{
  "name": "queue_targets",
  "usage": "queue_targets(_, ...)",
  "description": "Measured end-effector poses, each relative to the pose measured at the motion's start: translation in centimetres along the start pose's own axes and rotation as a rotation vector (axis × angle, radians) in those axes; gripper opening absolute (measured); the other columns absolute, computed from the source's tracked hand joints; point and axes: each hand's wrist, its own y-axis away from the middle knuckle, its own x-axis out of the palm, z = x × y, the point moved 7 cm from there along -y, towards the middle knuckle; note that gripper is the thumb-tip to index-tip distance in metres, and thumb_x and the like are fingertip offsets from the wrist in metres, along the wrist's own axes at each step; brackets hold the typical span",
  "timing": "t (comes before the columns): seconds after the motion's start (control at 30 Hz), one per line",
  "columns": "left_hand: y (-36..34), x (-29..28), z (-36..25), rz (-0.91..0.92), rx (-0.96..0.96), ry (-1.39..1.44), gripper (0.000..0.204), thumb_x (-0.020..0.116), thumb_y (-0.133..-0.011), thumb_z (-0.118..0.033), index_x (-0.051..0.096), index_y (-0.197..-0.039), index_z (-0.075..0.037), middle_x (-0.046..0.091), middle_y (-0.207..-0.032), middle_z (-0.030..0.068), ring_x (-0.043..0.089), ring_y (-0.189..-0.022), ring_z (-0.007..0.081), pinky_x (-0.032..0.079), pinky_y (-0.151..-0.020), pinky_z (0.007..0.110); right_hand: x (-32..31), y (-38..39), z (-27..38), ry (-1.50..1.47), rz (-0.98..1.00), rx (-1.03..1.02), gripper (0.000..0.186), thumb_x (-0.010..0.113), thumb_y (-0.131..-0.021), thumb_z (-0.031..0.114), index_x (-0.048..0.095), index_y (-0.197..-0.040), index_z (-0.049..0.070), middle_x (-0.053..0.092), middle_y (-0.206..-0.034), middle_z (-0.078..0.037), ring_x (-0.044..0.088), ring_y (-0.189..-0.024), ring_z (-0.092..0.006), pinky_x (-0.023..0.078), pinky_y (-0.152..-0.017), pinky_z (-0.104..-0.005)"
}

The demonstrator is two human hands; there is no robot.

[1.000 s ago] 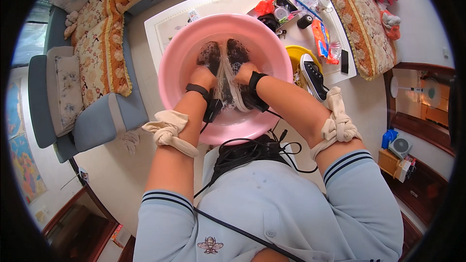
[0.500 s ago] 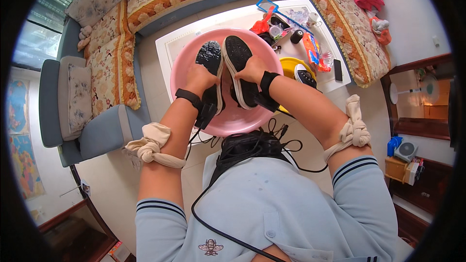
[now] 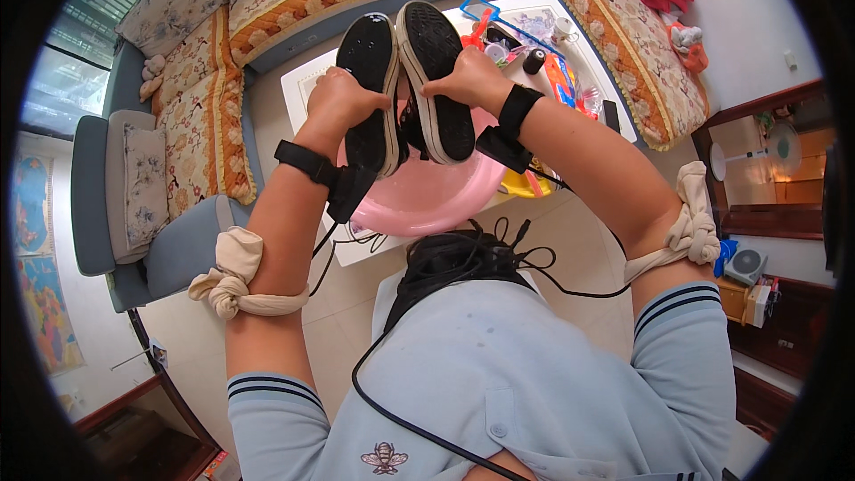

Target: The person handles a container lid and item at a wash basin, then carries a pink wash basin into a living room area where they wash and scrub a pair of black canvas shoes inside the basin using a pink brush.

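Observation:
Above the pink basin [image 3: 426, 209], I hold two black shoes side by side with their dark soles facing up and pale rims showing. My left hand [image 3: 340, 105] is closed around the left shoe [image 3: 369, 52], thumb across its sole. Around the outer side of the right shoe [image 3: 434, 43] wraps my right hand [image 3: 470, 82], its thumb on the sole too. Wet shine and a few white specks show on the left sole. The shoes' uppers are mostly hidden underneath, and both hands and shoes cover much of the basin.
The basin stands on a white table [image 3: 303, 80]. To its right are a yellow basin [image 3: 527, 183], a dark bottle [image 3: 534, 61], a blue wire-like frame [image 3: 481, 5], a phone [image 3: 611, 116] and colourful packaging [image 3: 561, 80]. A sofa [image 3: 191, 116] wraps around the table; black cables hang near my lap.
Both hands have lifted the two shoes up and away from me, out of the basin. The shoes now look larger and higher, and my forearms have spread wider apart.

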Motion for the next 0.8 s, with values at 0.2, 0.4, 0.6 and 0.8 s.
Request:
queue_targets(0.2, 0.2, 0.7, 0.4, -0.089, 0.021, 0.002, 0.079, 0.081, -0.048, -0.044, 0.058, -0.101, 0.01, 0.064, -0.1, 0.0231, 0.064, -0.092, 0.0325, 0.053, -0.078, 0.034, 1.6, -0.6, -0.4, 0.021, -0.068, -0.062, 0.064, 0.074, -0.058, 0.05, 0.065, -0.078, -0.01, 0.064, -0.079, -0.025, 0.064, -0.077, -0.0354, 0.051, -0.073, -0.0371)
queue_targets(0.4, 0.4, 7.2, 2.4, -0.045, 0.085, 0.046, 0.062, 0.08, -0.052, -0.036, 0.064, -0.096, 0.005, 0.066, -0.092, 0.0217, 0.064, -0.086, 0.0333, 0.051, -0.075, 0.038, 7.3, -0.4, -1.7, 0.203, -0.011, -0.064, 0.068, 0.078, -0.057, 0.05, 0.063, -0.091, -0.007, 0.064, -0.088, -0.023, 0.062, -0.083, -0.0348, 0.05, -0.078, -0.0374)
queue_targets(0.6, 0.4, 14.7, 5.1, 0.128, -0.201, 0.096, 0.089, 0.084, -0.055, -0.031, 0.042, -0.116, 0.018, 0.053, -0.116, 0.0289, 0.057, -0.104, 0.0359, 0.05, -0.086, 0.036, 13.5, -0.1, -5.8, 0.081, 0.076, 0.226, 0.086, 0.082, -0.056, 0.045, 0.048, -0.106, -0.016, 0.061, -0.1, -0.026, 0.062, -0.094, -0.0349, 0.05, -0.083, -0.0378)
queue_targets(0.8, -0.8, 18.7, 5.6, 0.201, -0.202, -0.101, 0.098, 0.082, -0.058, -0.04, 0.038, -0.118, 0.023, 0.05, -0.118, 0.0308, 0.048, -0.115, 0.0345, 0.044, -0.094, 0.033, 18.2, -1.4, -8.3, 0.109, 0.157, 0.337, 0.098, 0.082, -0.059, 0.045, 0.036, -0.115, -0.022, 0.055, -0.108, -0.031, 0.058, -0.102, -0.0369, 0.048, -0.087, -0.0367)
